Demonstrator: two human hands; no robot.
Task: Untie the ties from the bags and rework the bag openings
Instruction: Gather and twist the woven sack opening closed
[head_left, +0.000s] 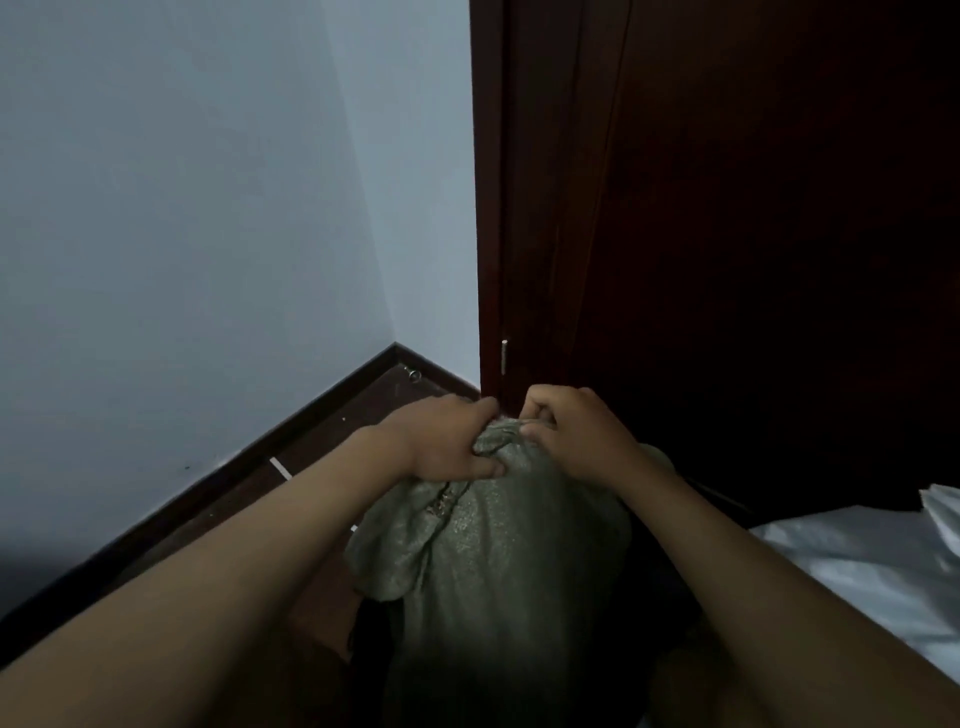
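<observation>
The door (727, 208) and its frame stand dark just beyond the fingertips, with the wall (182, 208) and skirting (291, 441) off past the left knuckles; neither crowds the work; white bedding (857, 551) lies outside the right forearm and could snag an elbow but not the fingers; a small metal stop (414, 375) sits on the floor (311, 467) well beyond the left hand.

The bag (498, 561) stands upright on the floor below both hands, its gathered neck (501, 434) between them; it is a woven sack, grey-green, soft and creased, likely coarse enough to grip well and not fragile; the bulging body suggests some weight, so it should stay put while the top is worked.

The left hand (447, 441) clenches the cloth just under the neck, thumb pressed along a fold; the right hand (571, 428) has its fingers (535, 410) curled in at the very top, pinching there; whether they hold a tie or only cloth I cannot tell, since the knot is hidden behind them.

The best hold is as now: one hand choking the neck below, the other picking at the crown.
</observation>
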